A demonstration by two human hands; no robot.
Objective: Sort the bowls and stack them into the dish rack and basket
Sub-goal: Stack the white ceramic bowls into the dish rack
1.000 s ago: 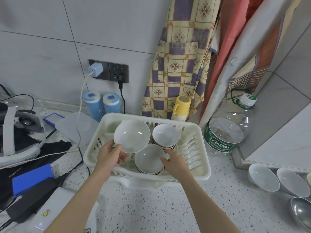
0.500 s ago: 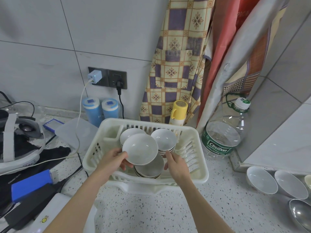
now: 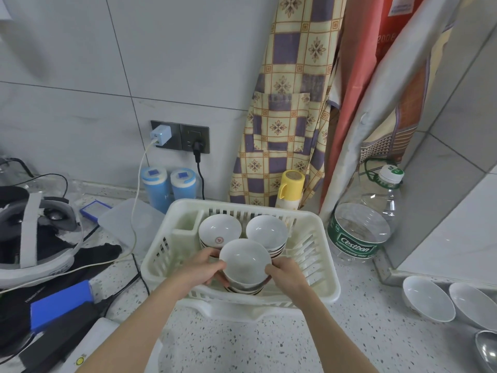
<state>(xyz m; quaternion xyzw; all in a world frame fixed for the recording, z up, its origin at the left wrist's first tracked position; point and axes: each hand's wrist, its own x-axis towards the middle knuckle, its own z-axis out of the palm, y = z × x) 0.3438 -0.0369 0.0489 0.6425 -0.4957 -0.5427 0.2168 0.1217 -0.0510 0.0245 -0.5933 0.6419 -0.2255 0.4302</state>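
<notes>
A white plastic dish rack (image 3: 320, 275) stands on the speckled counter. Inside it are three stacks of white bowls: one at the back left (image 3: 219, 230) with a red mark inside, one at the back right (image 3: 266, 232), and a front stack. The top bowl (image 3: 244, 261) of the front stack sits between both hands. My left hand (image 3: 205, 267) grips its left rim and my right hand (image 3: 283, 271) holds its right side. Two more white bowls (image 3: 427, 298) lie on the counter at the right.
A large Cestbon water bottle (image 3: 363, 230) stands right of the rack, a yellow-capped bottle (image 3: 290, 189) and two blue canisters (image 3: 168, 185) behind it. A headset (image 3: 37, 238), cables and a blue box (image 3: 60, 304) crowd the left. A metal bowl (image 3: 486, 351) sits at the far right.
The bowl held up by my left hand came down onto the front stack in the rack. My right hand moved from the stack's edge to the bowl's right side.
</notes>
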